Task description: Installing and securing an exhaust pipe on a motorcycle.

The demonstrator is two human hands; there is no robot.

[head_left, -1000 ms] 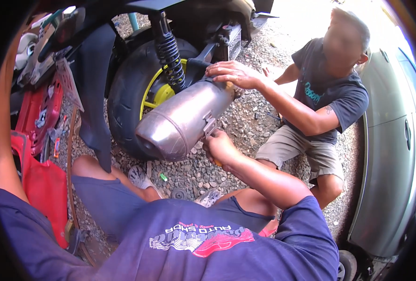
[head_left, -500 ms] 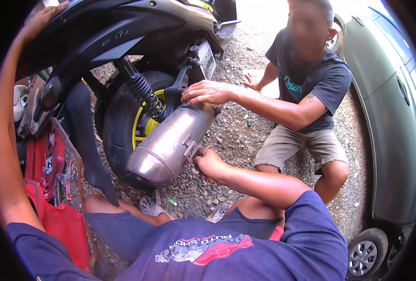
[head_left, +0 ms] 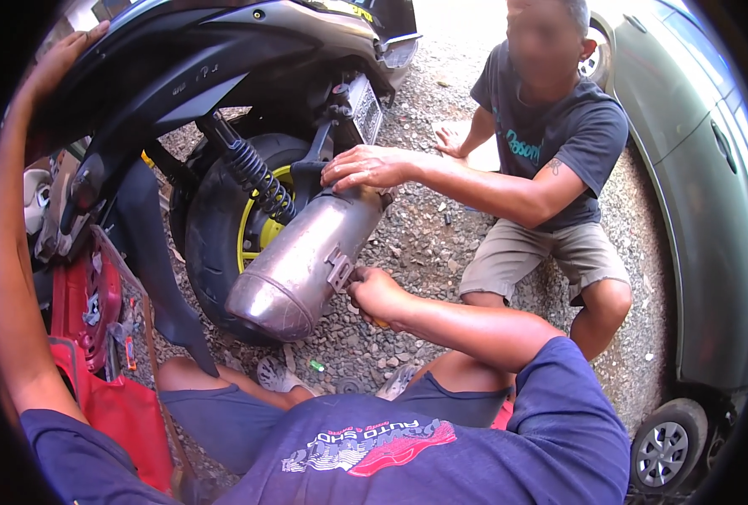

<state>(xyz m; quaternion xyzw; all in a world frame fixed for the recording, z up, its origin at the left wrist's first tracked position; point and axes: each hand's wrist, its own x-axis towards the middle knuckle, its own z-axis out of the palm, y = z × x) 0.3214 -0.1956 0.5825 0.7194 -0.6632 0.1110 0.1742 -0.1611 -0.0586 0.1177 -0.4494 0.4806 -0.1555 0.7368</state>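
Note:
My left hand (head_left: 64, 57) lies with fingers stretched out on the black body (head_left: 159, 71) of a scooter, at the upper left. Down at the centre, my right hand (head_left: 375, 295) is closed beside a small slotted bracket (head_left: 338, 270) on the side of a silver muffler (head_left: 294, 268). A bit of orange shows under that hand, but what the fingers hold is hidden. A co-worker's hand (head_left: 365, 167) rests on the upper end of the muffler. Behind the muffler are the rear tyre (head_left: 214, 244) with its yellow rim and a black shock absorber (head_left: 256, 177).
The co-worker (head_left: 555, 126) squats on the gravel (head_left: 416, 227) across from me, the other hand on the ground. A dark green car (head_left: 694, 194) stands at the right. Red panels (head_left: 125, 417) and small loose parts lie by my left side.
The view has shifted slightly. Both my hands and the co-worker's hand stay in the same places on the scooter and muffler.

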